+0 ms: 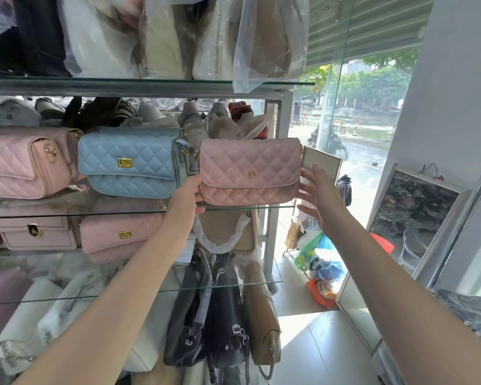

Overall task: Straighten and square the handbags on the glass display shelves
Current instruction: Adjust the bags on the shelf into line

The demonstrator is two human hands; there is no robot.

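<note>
Head view: pink D bag [250, 172] sat at the right end of the middle glass shelf [228, 208], just beside the blue bag [131, 162]. Left hand [189, 194] gripped its left end, thumb under the corner. Right hand [315, 187] was flat, fingers spread, at the right end; contact unclear. Likely bracketing it to square it. Top shelf: bags inside clear plastic covers [261, 45].

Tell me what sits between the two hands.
The pink handbag with the gold D, on the glass shelf: left hand holds its left end, right hand spread open beside its right end. Seen in the head view.
</note>
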